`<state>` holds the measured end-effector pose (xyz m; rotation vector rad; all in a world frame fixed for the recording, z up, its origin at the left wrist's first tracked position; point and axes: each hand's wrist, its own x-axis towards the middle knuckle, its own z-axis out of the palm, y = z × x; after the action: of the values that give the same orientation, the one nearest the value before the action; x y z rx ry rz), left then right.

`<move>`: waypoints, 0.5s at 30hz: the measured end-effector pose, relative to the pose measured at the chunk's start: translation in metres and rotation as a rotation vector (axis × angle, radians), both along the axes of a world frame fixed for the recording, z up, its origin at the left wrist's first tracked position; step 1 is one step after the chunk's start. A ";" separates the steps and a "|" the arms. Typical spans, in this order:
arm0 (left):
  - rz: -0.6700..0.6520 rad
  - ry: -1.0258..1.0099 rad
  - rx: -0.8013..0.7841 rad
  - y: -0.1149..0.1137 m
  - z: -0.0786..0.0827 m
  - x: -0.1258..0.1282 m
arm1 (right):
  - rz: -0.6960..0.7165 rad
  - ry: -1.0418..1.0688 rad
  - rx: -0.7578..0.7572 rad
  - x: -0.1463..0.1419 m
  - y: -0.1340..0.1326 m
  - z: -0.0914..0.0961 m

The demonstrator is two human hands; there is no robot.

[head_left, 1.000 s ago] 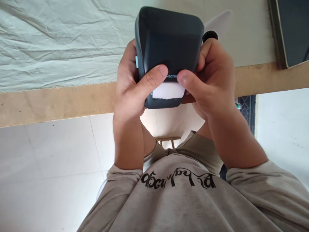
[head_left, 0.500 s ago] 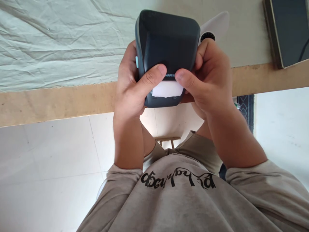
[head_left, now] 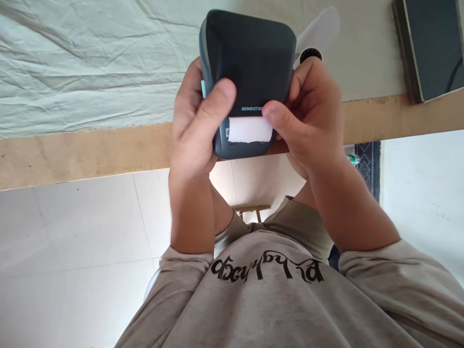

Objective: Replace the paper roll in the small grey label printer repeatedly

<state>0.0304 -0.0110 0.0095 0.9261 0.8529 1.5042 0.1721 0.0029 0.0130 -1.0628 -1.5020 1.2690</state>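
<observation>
Shirt point(head_left: 268, 314): grey-beige, faintly mottled, loose | lettering point(head_left: 267, 271): black, curving script, single line across front, inverted in head view | sleeves point(head_left: 393, 270): short, wide, matching cloth, hemmed | shorts point(head_left: 302, 218): khaki-brown, plain, hemmed

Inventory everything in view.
NIIMBOT device: one, black, held
paper: one, white, device front
elongated object: one, white, right of device
panel: one, dark, right
table: one, tan, ahead
cloth: one, greenish, tabletop
floor: one, whitish, below
mat: one, bluish, right floor
small item: one, greenish, near mat
wooden frame: one, brown, lower middle
shirt: one, greyish, bottom
shorts: one, tan, lap
legs: two, partial
forearms: two, bare
left hand: one, device's left
right hand: one, device's right
</observation>
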 end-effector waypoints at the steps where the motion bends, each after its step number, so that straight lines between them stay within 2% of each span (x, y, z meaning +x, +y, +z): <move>1: 0.010 -0.035 -0.002 0.000 0.002 0.001 | -0.007 0.003 0.001 0.000 0.000 -0.001; 7: -0.112 -0.141 -0.052 0.007 0.000 -0.012 | 0.024 0.021 0.048 0.004 -0.003 -0.006; 15: -0.041 -0.179 -0.024 0.004 0.000 -0.009 | 0.026 0.054 0.068 0.004 -0.006 -0.011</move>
<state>0.0209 -0.0068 0.0099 0.7739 0.7166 1.5132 0.1763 -0.0032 0.0024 -0.9606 -1.5115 1.2466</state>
